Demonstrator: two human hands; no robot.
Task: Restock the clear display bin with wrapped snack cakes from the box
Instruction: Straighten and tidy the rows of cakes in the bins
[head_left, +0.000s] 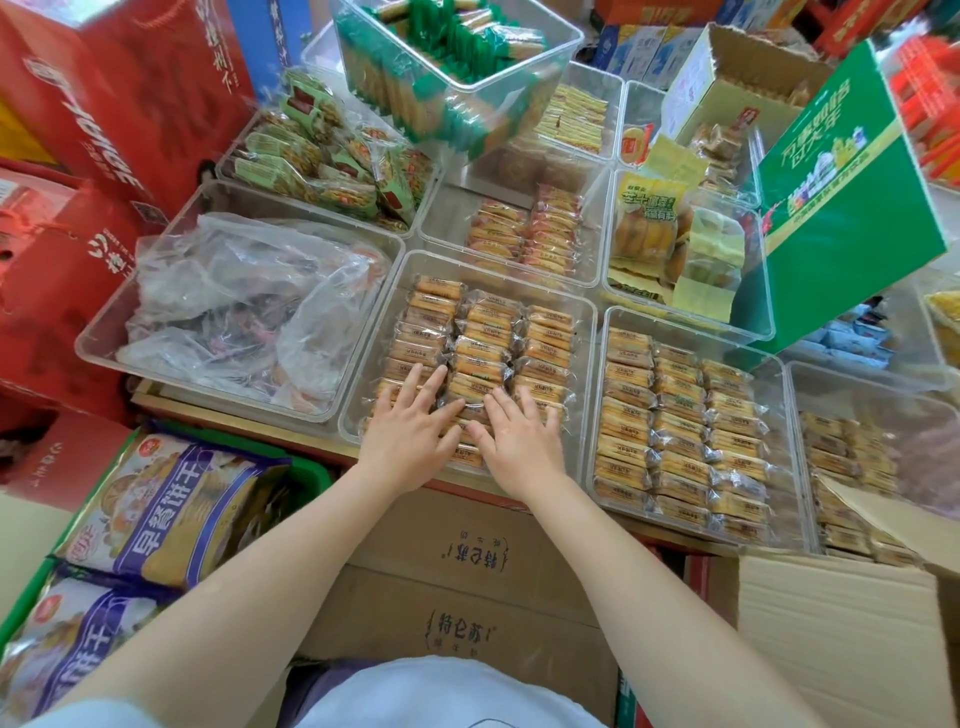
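A clear display bin (587, 312) in the middle of the view holds three rows of wrapped snack cakes (488, 338), golden in clear wrappers. My left hand (410, 431) lies flat on the near cakes of the left and middle rows, fingers straight and spread. My right hand (519, 436) presses flat on the near cakes of the middle and right rows. Neither hand holds a cake. An open cardboard box (841, 608) stands at the lower right, more of the same cakes (852, 467) showing above its flap.
A second clear bin (597, 457) of the same cakes sits to the right. A bin of crumpled plastic bags (234, 296) lies on the left. Other snack bins, a green carton (841, 208), red cartons (104, 114) and closed brown boxes (457, 587) surround the display.
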